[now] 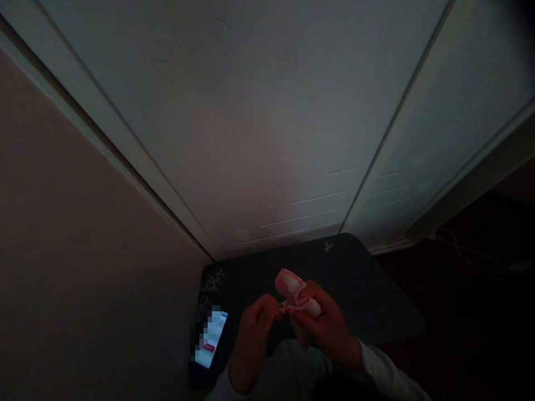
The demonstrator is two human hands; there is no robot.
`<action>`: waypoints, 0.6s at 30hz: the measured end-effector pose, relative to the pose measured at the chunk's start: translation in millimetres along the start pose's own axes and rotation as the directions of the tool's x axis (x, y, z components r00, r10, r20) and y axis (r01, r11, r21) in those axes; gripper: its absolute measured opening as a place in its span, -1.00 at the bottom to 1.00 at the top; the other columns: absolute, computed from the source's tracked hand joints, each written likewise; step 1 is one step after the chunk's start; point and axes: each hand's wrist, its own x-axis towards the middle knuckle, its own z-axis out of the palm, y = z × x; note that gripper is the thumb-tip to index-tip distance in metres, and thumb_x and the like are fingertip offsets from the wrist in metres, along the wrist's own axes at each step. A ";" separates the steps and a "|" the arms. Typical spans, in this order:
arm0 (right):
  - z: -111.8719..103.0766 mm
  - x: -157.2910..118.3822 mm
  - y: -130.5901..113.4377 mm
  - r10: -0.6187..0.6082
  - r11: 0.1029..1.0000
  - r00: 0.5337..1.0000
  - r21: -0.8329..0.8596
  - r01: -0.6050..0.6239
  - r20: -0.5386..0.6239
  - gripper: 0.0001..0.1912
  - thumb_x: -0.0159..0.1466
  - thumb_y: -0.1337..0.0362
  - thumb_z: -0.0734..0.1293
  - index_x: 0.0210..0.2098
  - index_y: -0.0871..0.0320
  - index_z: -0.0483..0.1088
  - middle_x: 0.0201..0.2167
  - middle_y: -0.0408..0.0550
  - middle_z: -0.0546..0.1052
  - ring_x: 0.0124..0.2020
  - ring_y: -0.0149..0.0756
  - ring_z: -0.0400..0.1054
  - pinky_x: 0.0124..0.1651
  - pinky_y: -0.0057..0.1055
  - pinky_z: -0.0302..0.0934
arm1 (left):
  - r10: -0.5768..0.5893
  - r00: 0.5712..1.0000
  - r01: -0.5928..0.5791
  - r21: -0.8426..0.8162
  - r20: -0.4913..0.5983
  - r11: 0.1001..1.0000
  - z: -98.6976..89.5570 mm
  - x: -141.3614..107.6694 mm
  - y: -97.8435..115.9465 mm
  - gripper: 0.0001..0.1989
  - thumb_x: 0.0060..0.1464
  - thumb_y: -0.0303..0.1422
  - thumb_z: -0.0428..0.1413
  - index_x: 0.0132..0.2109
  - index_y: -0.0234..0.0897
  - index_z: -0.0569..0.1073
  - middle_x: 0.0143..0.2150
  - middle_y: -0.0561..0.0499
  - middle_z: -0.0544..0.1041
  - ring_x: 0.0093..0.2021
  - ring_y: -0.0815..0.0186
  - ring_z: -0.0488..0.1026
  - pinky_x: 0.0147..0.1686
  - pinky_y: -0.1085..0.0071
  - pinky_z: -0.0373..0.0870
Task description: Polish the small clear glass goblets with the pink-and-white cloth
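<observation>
1. Closest to the camera, pretty much dead centre of the action: a folded pink-and-white piece, held up over the near part of the tabletop.
2. Right hand has it. That grip is closed on the folds, thumb below and fingers over the top.
3. Left hand is right beside it, grip narrow, fingertips bunched on a small clear bit at the piece's edge. It's really dim, so I can't say exactly what that bit is.
4. Both arms come in from the bottom in pale sleeves.
5. Over on the left side there's a phone, screen lit up and partly pixelated.
6. Just beyond it, a clear clump sits at the far-left corner. One more clear piece is near the far edge.
7. Behind everything: a white panel with raised hearts, plus a brownish wall to the left.
</observation>
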 end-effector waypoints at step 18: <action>-1.8 1.6 4.5 0.319 0.938 0.945 0.166 -0.304 -0.072 -0.66 -0.07 0.08 0.49 -0.51 0.14 0.32 -0.60 -0.20 0.40 -0.61 -0.41 0.24 -0.59 -0.48 0.17 | 0.193 0.978 -0.179 0.150 -0.083 0.972 -3.4 -3.2 -4.2 -0.75 -0.02 -0.40 0.15 -0.13 -0.18 0.53 -0.17 -0.02 0.56 -0.17 0.20 0.47 -0.14 0.32 0.39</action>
